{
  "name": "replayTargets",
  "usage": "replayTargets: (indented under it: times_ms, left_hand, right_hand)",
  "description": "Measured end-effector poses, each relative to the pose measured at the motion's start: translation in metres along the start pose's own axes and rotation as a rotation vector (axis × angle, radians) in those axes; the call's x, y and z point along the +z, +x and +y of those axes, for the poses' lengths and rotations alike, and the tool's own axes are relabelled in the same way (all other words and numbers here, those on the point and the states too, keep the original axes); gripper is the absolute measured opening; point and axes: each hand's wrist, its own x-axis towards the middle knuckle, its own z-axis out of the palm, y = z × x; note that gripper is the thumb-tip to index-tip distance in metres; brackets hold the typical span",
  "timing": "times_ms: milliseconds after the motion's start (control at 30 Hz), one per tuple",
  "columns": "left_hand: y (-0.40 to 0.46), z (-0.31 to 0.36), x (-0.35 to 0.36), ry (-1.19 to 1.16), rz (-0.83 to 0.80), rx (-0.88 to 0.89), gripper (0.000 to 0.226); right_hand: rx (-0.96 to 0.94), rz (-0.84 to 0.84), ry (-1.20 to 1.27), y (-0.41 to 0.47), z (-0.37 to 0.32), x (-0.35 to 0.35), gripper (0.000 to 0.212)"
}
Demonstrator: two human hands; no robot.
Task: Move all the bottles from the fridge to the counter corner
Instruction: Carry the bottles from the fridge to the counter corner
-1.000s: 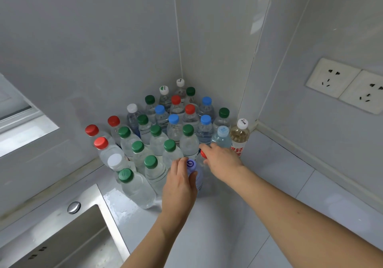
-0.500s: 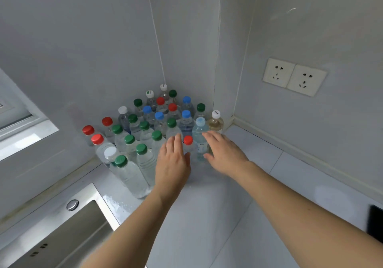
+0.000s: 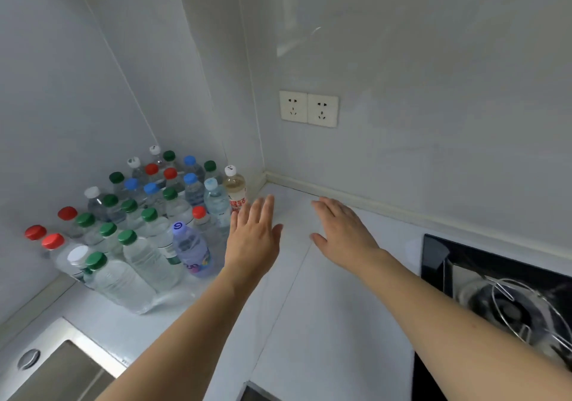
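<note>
A: State of both hands?

B: The left hand [image 3: 252,236] and right hand [image 3: 342,233] hover over the table [image 3: 325,307], fingers straight and spread, holding nothing. The 2 hands are apart from each other.

A: Location of the bottles [image 3: 139,221]?

B: Upright, packed cap to cap in the wall corner, left of the hands. The purple bottle [image 3: 192,250] stands in the front row, just beside the left hand. Tight packing likely saves table space and braces each bottle.

A: Beyond them?

B: A yellowish bottle [image 3: 235,188] closes the right end; 2 wall sockets [image 3: 308,108] sit higher.
</note>
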Motion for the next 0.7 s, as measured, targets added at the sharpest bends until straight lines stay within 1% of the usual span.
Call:
replayTargets:
  times_ms: [100,267,433,533,700]
  left_hand:
    - [-0.003,0.034,0.006,-0.011,-0.042,0.063,0.057]
    - [-0.01,0.087,0.012,-0.035,-0.103,0.196,0.056]
    - [-0.005,0.138,0.017,-0.075,-0.167,0.382,0.058]
    - [-0.005,0.172,0.018,-0.118,-0.208,0.476,0.058]
    - [-0.035,0.246,0.018,-0.198,-0.268,0.681,0.058]
  right_hand:
    - [0.074,-0.015,0.008,-0.032,0.024,-0.007,0.065]
    - [0.221,0.021,-0.011,-0.085,0.054,-0.024,0.066]
    - [0.439,0.093,-0.045,-0.138,0.076,-0.045,0.067]
    - [0.55,0.108,-0.075,-0.171,0.084,-0.056,0.068]
    - [0.767,0.146,-0.116,-0.248,0.101,-0.076,0.068]
